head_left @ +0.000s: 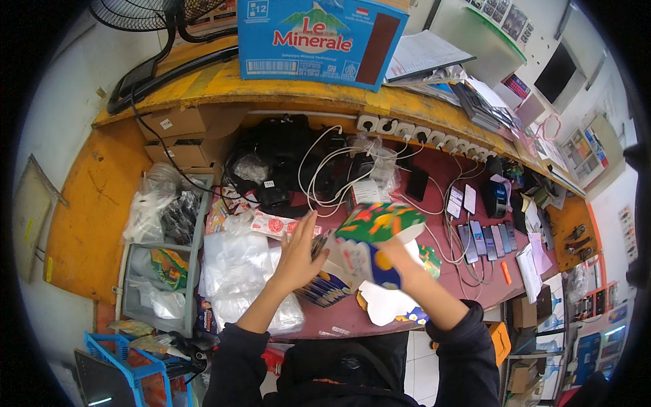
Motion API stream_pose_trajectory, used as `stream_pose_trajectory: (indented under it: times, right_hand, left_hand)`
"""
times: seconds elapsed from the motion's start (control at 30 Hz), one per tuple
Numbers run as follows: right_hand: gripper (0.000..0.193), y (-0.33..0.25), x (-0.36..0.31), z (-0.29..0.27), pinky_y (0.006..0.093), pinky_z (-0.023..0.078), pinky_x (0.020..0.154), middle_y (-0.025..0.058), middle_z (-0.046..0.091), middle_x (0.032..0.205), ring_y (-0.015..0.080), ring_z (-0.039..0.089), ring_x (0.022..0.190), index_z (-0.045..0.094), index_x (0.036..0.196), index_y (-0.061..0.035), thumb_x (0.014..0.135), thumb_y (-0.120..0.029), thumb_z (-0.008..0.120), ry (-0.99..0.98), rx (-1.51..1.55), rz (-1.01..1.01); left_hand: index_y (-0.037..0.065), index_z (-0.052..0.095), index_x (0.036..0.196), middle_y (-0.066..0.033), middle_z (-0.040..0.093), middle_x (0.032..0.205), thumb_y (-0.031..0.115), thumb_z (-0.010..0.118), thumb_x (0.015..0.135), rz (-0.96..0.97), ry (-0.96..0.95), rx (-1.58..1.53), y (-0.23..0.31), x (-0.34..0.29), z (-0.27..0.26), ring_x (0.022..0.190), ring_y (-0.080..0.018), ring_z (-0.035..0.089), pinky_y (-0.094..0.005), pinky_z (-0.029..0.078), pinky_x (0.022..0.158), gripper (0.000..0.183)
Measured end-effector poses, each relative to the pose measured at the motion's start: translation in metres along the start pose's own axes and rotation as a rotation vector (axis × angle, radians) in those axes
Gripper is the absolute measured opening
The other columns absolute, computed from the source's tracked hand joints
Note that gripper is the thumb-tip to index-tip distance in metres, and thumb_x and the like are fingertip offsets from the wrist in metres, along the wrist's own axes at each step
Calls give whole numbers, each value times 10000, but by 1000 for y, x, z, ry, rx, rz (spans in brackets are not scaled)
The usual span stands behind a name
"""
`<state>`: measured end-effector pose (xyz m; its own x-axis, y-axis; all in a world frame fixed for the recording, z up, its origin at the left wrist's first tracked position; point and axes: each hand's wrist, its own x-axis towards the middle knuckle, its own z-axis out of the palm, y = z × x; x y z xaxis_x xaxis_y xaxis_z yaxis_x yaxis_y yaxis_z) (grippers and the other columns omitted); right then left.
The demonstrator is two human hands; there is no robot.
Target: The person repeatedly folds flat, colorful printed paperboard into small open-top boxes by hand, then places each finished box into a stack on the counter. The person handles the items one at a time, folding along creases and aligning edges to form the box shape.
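Observation:
Over the middle of the dark red tabletop I have a patterned paper carton [376, 222], green, orange and dark blue, partly folded up. My right hand [401, 263] grips its right side; hand and carton are smeared by motion. My left hand [298, 251] is raised just left of the carton, fingers stretched out and holding nothing. Below it lies a stack of flat dark blue cartons [324, 290], partly covered by the left hand and the carton. Under my right forearm, another carton piece [383, 305] lies with its white side up.
Clear plastic bags [234, 271] lie left of my hands, beside a grey crate [129, 308] of packaging. White cables [319, 169] run from a row of sockets [405, 130]. Several phones [490, 241] sit at the right. A blue cardboard box [271, 68] stands on the yellow shelf.

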<state>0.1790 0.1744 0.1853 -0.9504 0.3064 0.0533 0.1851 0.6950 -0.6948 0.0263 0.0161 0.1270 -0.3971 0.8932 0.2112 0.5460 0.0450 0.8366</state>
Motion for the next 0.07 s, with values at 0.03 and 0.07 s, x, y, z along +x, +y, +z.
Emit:
stream_pose_trajectory:
  times: [0.03,0.07]
  right_hand:
    - [326,6,7,26,471,367,972,129,548,1208,354,529,1062,601,1112,-97,797,-156,539,237,-231,-231]
    - [326,18,7,30,471,367,972,129,548,1208,354,529,1062,601,1112,-97,797,-156,539,238,-232,-230]
  left_hand:
    - [108,121,1463,-191,174,1492,357,682,753,-78,-45,-158,-20,1,8,1369,-410,179,-594,118,1064,938]
    - [126,112,1467,-147,182,1501,325,683,774,-100,-67,-391,-41,-1,18,1361,-406,204,-608,89,1066,920]
